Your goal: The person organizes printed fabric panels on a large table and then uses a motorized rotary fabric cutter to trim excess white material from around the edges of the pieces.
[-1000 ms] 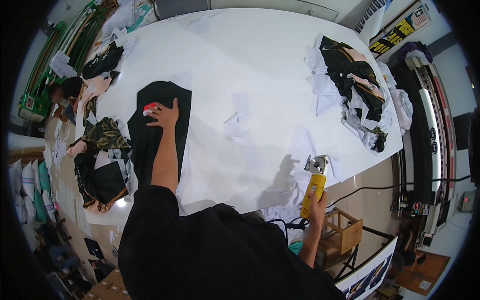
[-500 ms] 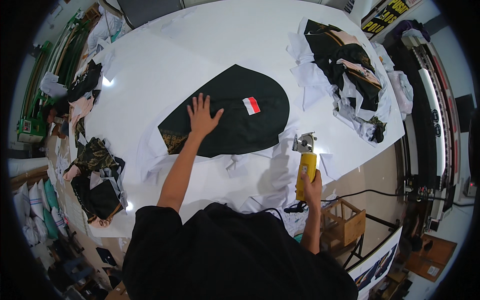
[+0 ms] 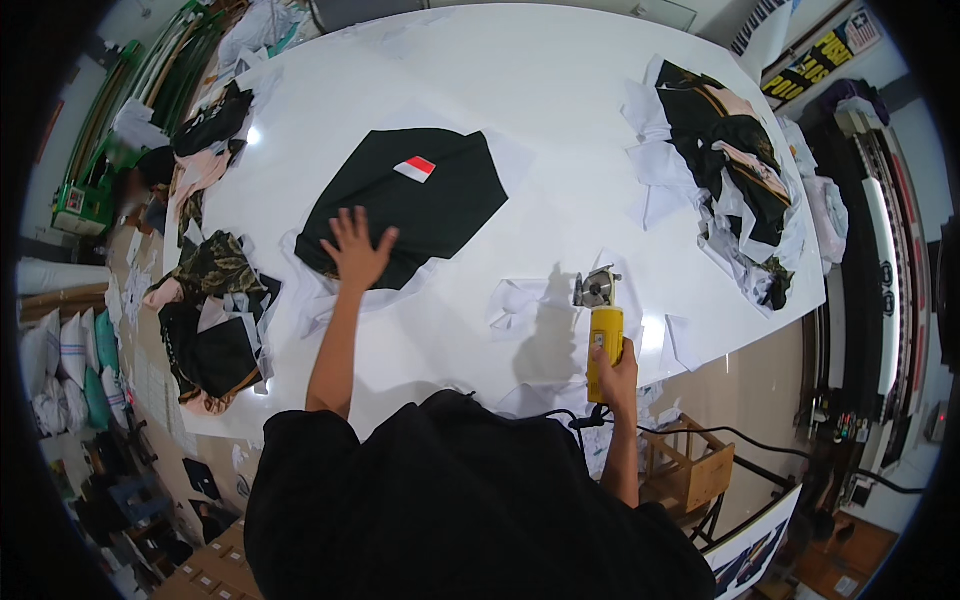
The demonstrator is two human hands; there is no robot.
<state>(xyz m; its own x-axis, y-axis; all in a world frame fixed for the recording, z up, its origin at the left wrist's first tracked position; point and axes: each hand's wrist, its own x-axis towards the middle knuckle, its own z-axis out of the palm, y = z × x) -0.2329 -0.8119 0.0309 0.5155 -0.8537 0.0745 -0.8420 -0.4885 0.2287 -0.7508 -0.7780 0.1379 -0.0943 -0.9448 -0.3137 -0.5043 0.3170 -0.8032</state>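
My left hand (image 3: 358, 255) lies flat with spread fingers on the near edge of a dark fabric piece (image 3: 440, 205). A small red-and-white patch (image 3: 415, 169) shows on that cloth, and white material peeks out from under its edges. In my right hand (image 3: 614, 375) is a yellow handheld electric fabric cutter (image 3: 605, 335), held upright by its body over the table's near right part. Its round metal blade head (image 3: 597, 288) points away from me, apart from the dark piece. A black cord trails from the cutter's lower end.
White scraps (image 3: 520, 305) lie on the white table (image 3: 540, 90) near the cutter. Heaps of dark, patterned and peach fabric sit at the right (image 3: 735, 165) and left (image 3: 215, 335) edges. A wooden stool (image 3: 690, 465) stands below the near right edge, with the cord (image 3: 740, 436) passing over it.
The dark fabric piece has turned and shifted left, so its patch now sits farther left. My left hand has moved left with it. The cutter stays in my right hand.
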